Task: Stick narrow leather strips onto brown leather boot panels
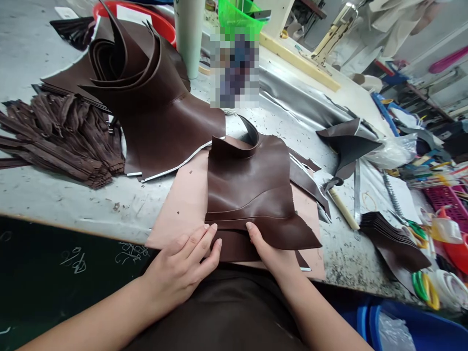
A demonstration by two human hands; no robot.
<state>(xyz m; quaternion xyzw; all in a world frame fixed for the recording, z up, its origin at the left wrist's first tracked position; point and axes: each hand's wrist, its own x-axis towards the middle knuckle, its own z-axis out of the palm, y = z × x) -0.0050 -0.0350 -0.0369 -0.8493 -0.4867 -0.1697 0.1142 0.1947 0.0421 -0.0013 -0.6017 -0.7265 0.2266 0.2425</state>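
A brown leather piece (252,180) with a seam line lies in front of me, its far end curled up. My right hand (272,251) has its thumb on the near edge of this piece; its other fingers are hidden underneath. At the near left corner, my left hand (192,258) rests with fingers stretched out, fingertips touching the edge and thumb a little apart. Below that edge shows another brown leather layer (234,243). A pinkish board (179,204) lies beneath the leather.
Rolled brown leather pieces (157,112) and a pile of dark strips (62,136) lie to the left. A light-handled tool (343,209), stacked leather pieces (391,239) and scissors (417,231) are at right. A green basket (237,17) stands behind; a blue bin (431,326) sits below.
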